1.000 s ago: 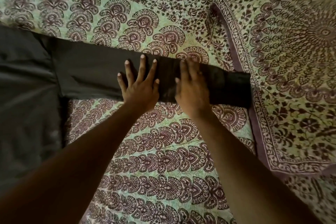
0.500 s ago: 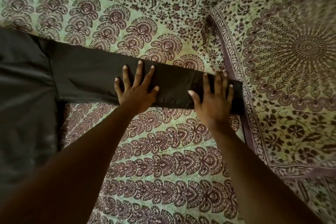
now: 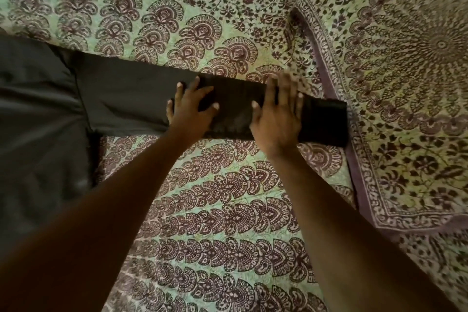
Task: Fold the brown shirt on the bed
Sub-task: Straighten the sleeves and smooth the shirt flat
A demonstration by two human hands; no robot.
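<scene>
The dark brown shirt (image 3: 38, 114) lies flat on the bed, its body at the left edge of the view. One long sleeve (image 3: 126, 104) stretches to the right, ending at a cuff (image 3: 326, 121). My left hand (image 3: 190, 111) rests palm down on the middle of the sleeve, fingers spread. My right hand (image 3: 277, 116) lies flat on the sleeve nearer the cuff, fingers apart. Neither hand grips the cloth.
The bed is covered by a green and maroon patterned sheet (image 3: 215, 210). A pillow (image 3: 405, 83) in matching print lies at the right, its edge touching the cuff.
My right hand slid out to the cuff and has come back left along the sleeve. My left hand stayed on the sleeve's middle.
</scene>
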